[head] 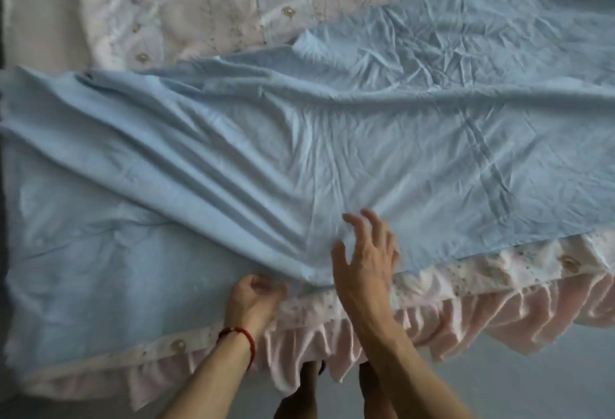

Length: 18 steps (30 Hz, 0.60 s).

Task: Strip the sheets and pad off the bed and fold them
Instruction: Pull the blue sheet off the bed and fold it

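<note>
A light blue sheet (pixel 332 139) lies spread and creased across the bed, folded over itself so that long ridges run from the upper left down to the near edge. My left hand (pixel 254 295), with a red cord on its wrist, pinches the sheet's near edge. My right hand (pixel 364 252) hovers just above the sheet beside it, fingers spread and holding nothing. Under the blue sheet lies a pale pink flowered bed cover (pixel 186 9), bare at the far side. Its ruffled skirt (pixel 432 315) hangs over the near edge.
Grey floor (pixel 532 378) runs along the near side of the bed. My bare feet (pixel 339 385) stand against the ruffle. A dark strip (pixel 2 52) borders the bed at the far left.
</note>
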### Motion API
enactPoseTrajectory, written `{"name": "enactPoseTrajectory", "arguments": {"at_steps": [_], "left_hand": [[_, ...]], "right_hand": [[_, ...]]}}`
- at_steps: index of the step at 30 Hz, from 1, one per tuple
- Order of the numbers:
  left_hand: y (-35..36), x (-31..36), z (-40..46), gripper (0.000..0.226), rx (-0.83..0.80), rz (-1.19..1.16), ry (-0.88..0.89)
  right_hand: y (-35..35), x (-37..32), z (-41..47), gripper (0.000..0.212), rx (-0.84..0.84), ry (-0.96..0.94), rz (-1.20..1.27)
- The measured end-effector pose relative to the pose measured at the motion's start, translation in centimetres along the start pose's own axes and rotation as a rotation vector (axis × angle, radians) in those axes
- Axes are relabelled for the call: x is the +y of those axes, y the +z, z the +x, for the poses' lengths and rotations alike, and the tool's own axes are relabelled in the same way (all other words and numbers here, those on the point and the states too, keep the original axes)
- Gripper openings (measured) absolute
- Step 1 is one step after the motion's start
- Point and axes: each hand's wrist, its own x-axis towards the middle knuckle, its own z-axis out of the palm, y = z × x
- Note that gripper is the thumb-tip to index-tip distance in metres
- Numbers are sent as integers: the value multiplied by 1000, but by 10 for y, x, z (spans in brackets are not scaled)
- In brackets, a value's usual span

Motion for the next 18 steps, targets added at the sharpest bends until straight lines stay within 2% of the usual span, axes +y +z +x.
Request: {"name": "enactPoseTrajectory", "arguments": {"at_steps": [1, 3, 5, 7, 10, 12, 14, 18], "left_hand": [[-13, -2, 6, 30, 62, 63, 50], [-57, -8, 24, 38, 218, 193, 154], [-101, -11, 51, 49, 338, 310, 202], [-140, -13, 83, 63, 400, 443, 148], [-169, -22, 124, 86, 387, 470, 55], [-169, -31, 139, 103, 277, 461, 33], [-164, -40, 147, 106, 218, 530, 38], [-157, -33, 151, 103, 227, 671, 84]], "right_hand": [[15, -7, 6, 44, -157, -124, -68], [48, -38, 14, 47, -398, -300, -135], [76, -67, 21, 59, -530, -330, -209], [104, -86, 27, 76, -597, -254, -306], [132, -91, 28, 104, -638, -185, -434], [143, -87, 27, 120, -650, -179, -538], [155, -88, 25, 128, -628, -157, -592], [173, -96, 28, 130, -578, -68, -661]]}}
